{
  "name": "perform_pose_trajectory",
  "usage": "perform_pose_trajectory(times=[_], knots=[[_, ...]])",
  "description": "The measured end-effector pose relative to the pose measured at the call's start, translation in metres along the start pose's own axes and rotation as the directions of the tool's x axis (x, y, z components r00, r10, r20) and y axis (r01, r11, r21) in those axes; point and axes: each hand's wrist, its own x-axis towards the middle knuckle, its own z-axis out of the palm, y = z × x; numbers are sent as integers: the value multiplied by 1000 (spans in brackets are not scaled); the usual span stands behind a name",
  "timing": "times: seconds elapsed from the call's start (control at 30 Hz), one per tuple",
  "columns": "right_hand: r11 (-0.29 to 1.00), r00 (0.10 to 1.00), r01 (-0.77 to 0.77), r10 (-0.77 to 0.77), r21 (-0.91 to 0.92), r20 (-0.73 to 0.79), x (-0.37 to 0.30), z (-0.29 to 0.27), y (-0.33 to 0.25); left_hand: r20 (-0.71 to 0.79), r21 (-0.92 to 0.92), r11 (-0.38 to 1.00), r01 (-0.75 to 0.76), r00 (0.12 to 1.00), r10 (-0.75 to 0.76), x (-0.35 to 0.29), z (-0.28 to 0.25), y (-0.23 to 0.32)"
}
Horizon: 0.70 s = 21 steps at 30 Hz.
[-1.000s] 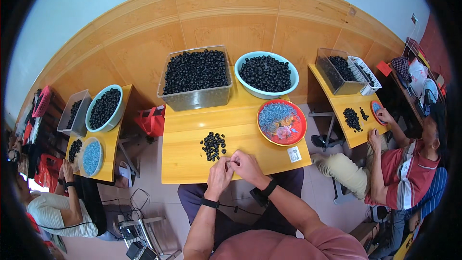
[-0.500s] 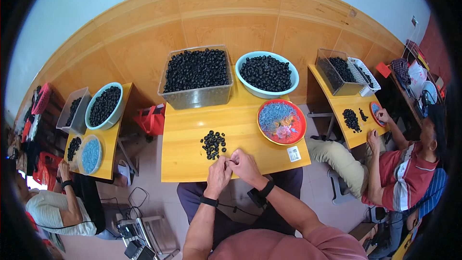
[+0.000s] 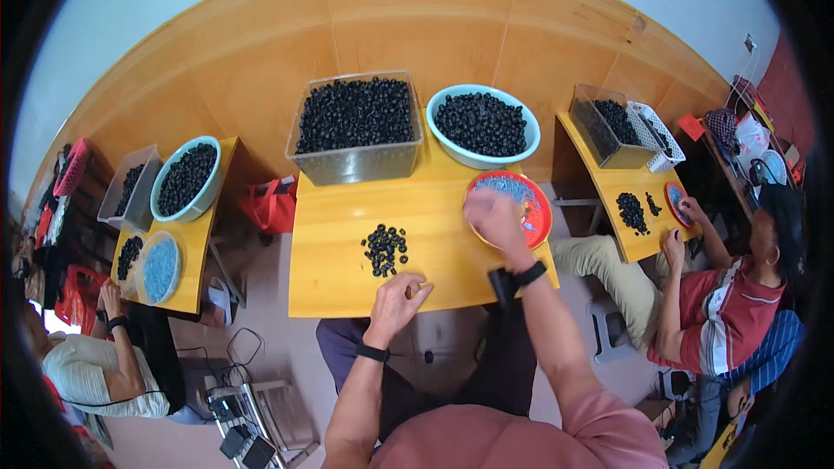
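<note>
My left hand (image 3: 397,304) rests at the table's near edge, fingers curled and thumb closed in; whatever they hold is hidden. Just beyond it lies a loose pile of small black ring-shaped pieces (image 3: 384,249). My right hand (image 3: 495,219), smeared by motion, is over the left side of a red flowered plate (image 3: 540,224). Thin blue pieces (image 3: 512,184) lie heaped in that plate, partly covered by the hand. Whether its fingers hold anything does not show.
A clear plastic bin (image 3: 354,169) and a light-blue basin (image 3: 482,159), both full of black pieces, stand at the back of the yellow table (image 3: 334,208). Co-workers sit at side tables (image 3: 198,265) left and right. A red bag (image 3: 271,207) is beside my table.
My hands were together near the black pile; now they are apart. The right has moved up and right to the red plate, while the left stays near the table edge.
</note>
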Motion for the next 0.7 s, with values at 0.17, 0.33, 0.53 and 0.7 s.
perform_pose_trajectory(times=[0.17,0.33,0.53,0.7], knots=[[958,946,2,91,286,-312,72,-55,-35,72,122,984,-131,990,123,3,0,3],[999,988,4,4,-47,153,28,4,-11,53,150,975,-164,986,158,4,0,1],[932,922,203,-78,-300,379,-31,85,-7,8,76,986,-146,989,146,-2,0,-4],[876,868,358,-184,-324,461,-38,91,-8,-47,-4,995,-104,994,103,-1,1,-3]])
